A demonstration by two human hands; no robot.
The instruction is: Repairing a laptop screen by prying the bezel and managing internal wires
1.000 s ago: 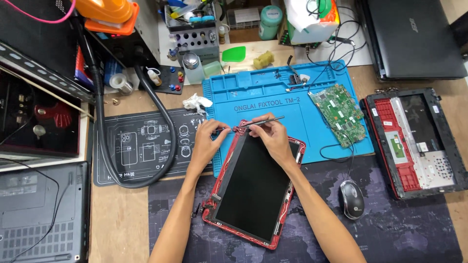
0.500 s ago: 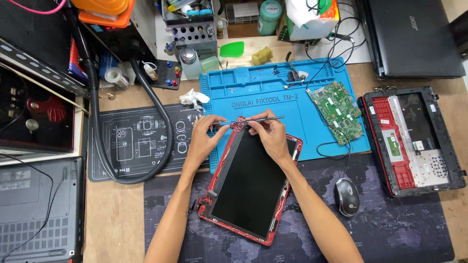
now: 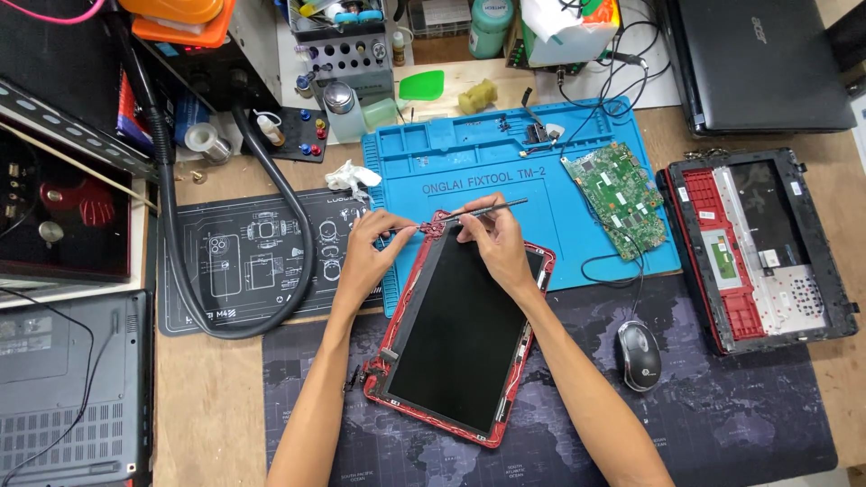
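A red-framed laptop screen panel (image 3: pixel 456 334) lies tilted on the desk, its top edge over the blue repair mat (image 3: pixel 505 171). My left hand (image 3: pixel 365 257) rests at the panel's top left corner and pinches a thin part at the frame's top edge. My right hand (image 3: pixel 492 243) sits on the top edge of the panel and grips thin metal tweezers (image 3: pixel 492 209), whose tip points left toward the red frame's top corner. Both forearms come in from the bottom of the view.
A green circuit board (image 3: pixel 618 194) lies on the mat's right side. A red and black laptop base (image 3: pixel 762 243) and a closed black laptop (image 3: pixel 758 63) are to the right. A mouse (image 3: pixel 639 354) sits near my right forearm. A black hose (image 3: pixel 280 207) curves at the left.
The view has shifted slightly. Both hands stay at the top edge of the panel, with the tweezers still at the frame's top corner.
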